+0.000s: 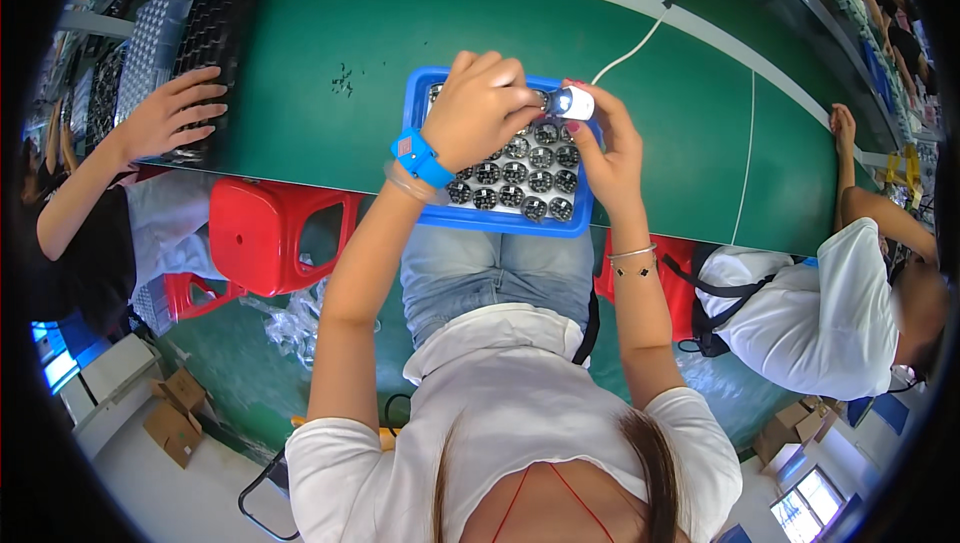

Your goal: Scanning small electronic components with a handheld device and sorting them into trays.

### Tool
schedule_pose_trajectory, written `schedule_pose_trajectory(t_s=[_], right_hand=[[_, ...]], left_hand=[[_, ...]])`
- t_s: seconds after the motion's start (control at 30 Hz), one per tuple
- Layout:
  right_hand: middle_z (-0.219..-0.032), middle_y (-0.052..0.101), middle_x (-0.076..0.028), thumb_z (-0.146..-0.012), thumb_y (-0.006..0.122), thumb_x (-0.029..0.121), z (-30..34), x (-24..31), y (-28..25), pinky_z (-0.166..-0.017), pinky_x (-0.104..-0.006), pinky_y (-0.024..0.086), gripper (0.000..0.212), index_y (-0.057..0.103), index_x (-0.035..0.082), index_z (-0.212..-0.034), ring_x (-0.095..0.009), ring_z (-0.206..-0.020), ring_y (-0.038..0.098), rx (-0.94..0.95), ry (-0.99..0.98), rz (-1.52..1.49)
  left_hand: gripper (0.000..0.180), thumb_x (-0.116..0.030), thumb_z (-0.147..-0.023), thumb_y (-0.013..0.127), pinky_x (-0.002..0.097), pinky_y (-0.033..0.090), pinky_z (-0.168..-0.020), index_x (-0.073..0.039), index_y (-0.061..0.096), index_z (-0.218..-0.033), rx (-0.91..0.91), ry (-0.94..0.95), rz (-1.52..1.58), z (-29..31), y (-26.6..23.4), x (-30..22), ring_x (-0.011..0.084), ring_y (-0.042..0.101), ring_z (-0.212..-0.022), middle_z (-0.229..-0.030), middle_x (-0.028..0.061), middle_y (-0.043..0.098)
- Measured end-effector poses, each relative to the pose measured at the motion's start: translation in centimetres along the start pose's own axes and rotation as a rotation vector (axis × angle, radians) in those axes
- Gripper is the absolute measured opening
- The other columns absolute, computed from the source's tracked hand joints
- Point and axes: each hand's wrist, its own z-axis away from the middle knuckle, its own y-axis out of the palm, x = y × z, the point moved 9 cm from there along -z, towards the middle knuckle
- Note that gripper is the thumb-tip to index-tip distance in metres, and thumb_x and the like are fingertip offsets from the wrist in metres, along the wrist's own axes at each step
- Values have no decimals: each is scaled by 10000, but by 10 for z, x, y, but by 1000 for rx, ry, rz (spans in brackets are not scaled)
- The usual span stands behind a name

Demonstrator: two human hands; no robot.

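Observation:
A blue tray on the green tabletop carries rows of round, shiny dark pieces on a white bed. Over its far right part, my right hand is closed round a small white device with a bright light at its left end. My left hand reaches across the tray's far left part, fingers pinched together. A small dark round piece shows at those fingertips, right by the lit end. The fingers partly hide it, and whether it touches the device I cannot tell.
A white cable runs from near the device to the table's far edge. Black trays are stacked at the far left, beside a co-worker's hand. Red stools stand below the table edge. Another person sits at right.

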Motion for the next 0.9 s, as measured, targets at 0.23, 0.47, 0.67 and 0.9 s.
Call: schedule_pose_trajectory(t_s=[0.23, 0.47, 0.67, 0.9], right_hand=[[-1231, 574, -175, -932, 552, 60, 1, -12, -10, -1026, -367, 391, 339, 464, -13, -1252, -246, -1159, 543, -197, 2, -228], [-1217, 582, -192, -943, 545, 88, 11, 6, -26, -1007, -372, 410, 349, 445, -18, -1260, -254, -1145, 558, -254, -35, -243], [-1209, 594, -169, -893, 588, 16, 23, -5, -4, -997, -351, 414, 347, 496, -25, -1225, -231, -1132, 564, -73, 50, -21], [-1103, 638, -120, -820, 640, 11, 16, -10, 15, -879, -302, 475, 338, 602, 24, -1156, -214, -994, 623, -52, -3, 98]], left_hand=[[73, -201, -754, 705, 336, 351, -765, -128, 696, -763, 22, -25, -52, 3, 7, 14, 194, 516, -803, -752, 10, 513], [96, -215, -758, 708, 340, 351, -758, -122, 693, -777, 55, -62, -67, 9, 12, 21, 192, 511, -800, -769, 13, 515], [115, -198, -745, 726, 331, 348, -740, -118, 695, -821, 141, -13, -18, 24, 16, 17, 191, 504, -785, -772, 13, 516], [100, -206, -748, 713, 349, 367, -758, -113, 679, -763, 59, 16, 18, 25, 7, 12, 195, 519, -824, -785, 15, 524]])
